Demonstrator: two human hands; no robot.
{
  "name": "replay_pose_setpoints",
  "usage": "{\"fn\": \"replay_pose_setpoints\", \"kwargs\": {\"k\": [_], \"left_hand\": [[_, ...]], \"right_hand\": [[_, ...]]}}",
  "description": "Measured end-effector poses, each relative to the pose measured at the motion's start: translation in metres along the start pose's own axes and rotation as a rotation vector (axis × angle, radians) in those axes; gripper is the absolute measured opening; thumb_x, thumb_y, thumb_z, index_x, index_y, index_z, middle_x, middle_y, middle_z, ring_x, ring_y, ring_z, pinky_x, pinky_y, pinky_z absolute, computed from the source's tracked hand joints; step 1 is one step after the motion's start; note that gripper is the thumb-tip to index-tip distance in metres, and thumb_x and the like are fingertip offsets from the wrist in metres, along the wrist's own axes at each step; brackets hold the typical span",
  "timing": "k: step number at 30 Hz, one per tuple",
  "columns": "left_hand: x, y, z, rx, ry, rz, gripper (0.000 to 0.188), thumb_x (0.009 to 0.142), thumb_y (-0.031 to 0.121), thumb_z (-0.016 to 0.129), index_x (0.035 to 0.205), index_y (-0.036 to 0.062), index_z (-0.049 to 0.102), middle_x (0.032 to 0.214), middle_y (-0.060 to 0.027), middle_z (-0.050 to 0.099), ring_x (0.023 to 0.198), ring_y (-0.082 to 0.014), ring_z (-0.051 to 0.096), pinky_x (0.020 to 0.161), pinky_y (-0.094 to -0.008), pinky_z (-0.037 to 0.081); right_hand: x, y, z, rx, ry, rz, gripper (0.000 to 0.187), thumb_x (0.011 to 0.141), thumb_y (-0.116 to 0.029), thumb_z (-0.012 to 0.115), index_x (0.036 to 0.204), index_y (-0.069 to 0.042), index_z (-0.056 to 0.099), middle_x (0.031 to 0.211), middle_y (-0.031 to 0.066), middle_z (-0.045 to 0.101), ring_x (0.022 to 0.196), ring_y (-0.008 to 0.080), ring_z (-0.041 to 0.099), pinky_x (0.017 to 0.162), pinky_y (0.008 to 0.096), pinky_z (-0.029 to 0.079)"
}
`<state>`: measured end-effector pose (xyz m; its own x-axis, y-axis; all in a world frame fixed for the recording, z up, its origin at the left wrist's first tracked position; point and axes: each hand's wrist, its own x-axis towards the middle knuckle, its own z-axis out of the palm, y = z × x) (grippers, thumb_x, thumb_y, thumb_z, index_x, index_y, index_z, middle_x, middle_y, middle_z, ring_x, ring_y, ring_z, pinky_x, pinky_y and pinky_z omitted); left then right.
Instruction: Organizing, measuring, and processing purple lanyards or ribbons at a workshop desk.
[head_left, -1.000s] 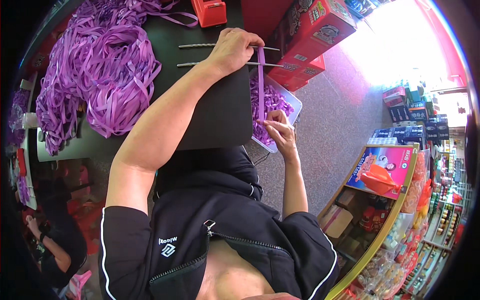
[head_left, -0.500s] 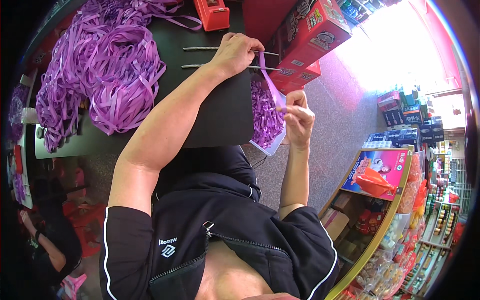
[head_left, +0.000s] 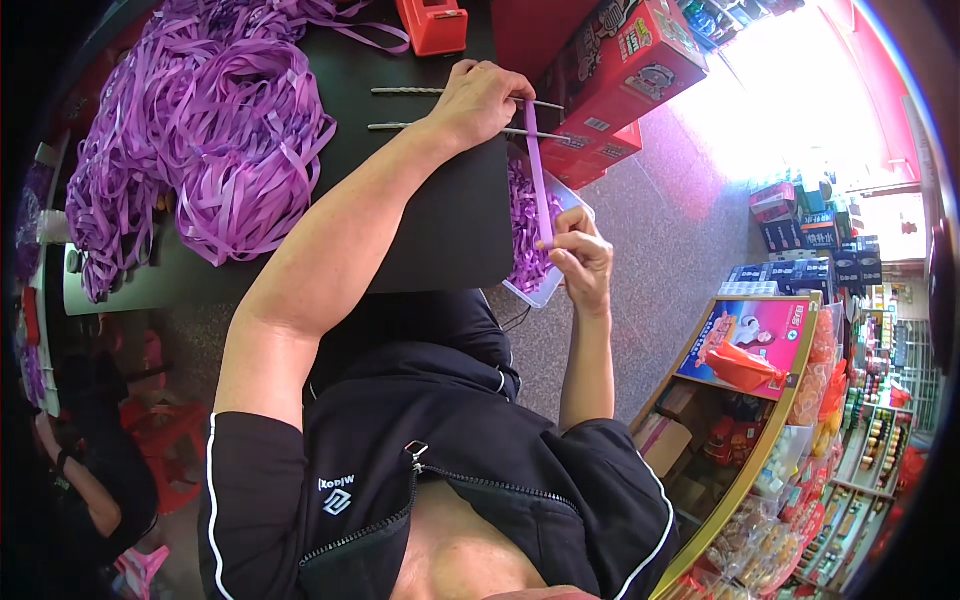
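Observation:
A flat purple ribbon (head_left: 539, 185) is stretched between my two hands beside the right edge of a dark table (head_left: 440, 225). My left hand (head_left: 485, 100) pinches its far end by two thin metal rods, the far one (head_left: 405, 91) twisted, the near one (head_left: 388, 127) smoother. Both rods jut past the table edge. The ribbon crosses the near rod; how it meets the far rod is hidden by my fingers. Lower down, my right hand (head_left: 583, 262) pinches the ribbon's near end between thumb and fingers, next to a pale plastic bin (head_left: 550, 287) holding short purple ribbon pieces (head_left: 527, 225).
A large heap of purple ribbon (head_left: 245, 140) covers the table's left part. At the back stands a red-orange plastic object (head_left: 437, 28). Red cartons (head_left: 625, 80) are stacked beyond the bin. A gold-edged display case (head_left: 790, 380) stands right; another person's arm (head_left: 90, 490) shows lower left.
My right hand has moved toward me and slightly left, and the ribbon, twisted before, now runs straighter and steeper. My left hand stays by the rods. The other person's arm has shifted.

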<state>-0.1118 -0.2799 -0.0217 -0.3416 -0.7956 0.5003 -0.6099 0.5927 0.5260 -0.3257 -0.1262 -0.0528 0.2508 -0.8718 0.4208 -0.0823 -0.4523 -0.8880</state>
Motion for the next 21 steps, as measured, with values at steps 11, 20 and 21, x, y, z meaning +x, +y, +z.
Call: {"fn": "replay_pose_setpoints", "kwargs": {"k": [11,20,21], "left_hand": [[0.003,0.002,-0.002,-0.045,0.001,0.02,0.022,0.077,0.003,0.057,0.095,0.0057,0.069,0.081,-0.0104,0.068,0.083,-0.0266,0.064,0.092,-0.0383,0.041],[0.002,0.006,-0.004,-0.037,-0.007,0.004,0.022,0.077,0.003,0.057,0.095,0.005,0.069,0.08,-0.0121,0.067,0.081,-0.0287,0.064,0.088,-0.0377,0.044],[0.002,0.005,-0.005,-0.047,-0.017,-0.008,0.022,0.078,0.003,0.057,0.096,0.0051,0.069,0.08,-0.0119,0.067,0.081,-0.0286,0.064,0.089,-0.0379,0.043]], "right_hand": [[-0.066,0.062,0.049,0.39,0.275,0.329,0.022,0.09,-0.005,0.058,0.11,0.002,0.062,0.108,0.0024,0.053,0.103,0.0115,0.049,0.095,0.0256,0.035],[-0.051,0.025,0.043,0.094,0.293,0.117,0.021,0.085,-0.002,0.062,0.105,0.0,0.068,0.1,0.0031,0.052,0.095,0.0142,0.047,0.085,0.0264,0.037],[-0.046,0.018,0.041,0.023,0.281,0.085,0.021,0.084,0.0,0.062,0.104,0.0,0.069,0.099,0.0032,0.052,0.094,0.0144,0.047,0.084,0.0267,0.038]]}}
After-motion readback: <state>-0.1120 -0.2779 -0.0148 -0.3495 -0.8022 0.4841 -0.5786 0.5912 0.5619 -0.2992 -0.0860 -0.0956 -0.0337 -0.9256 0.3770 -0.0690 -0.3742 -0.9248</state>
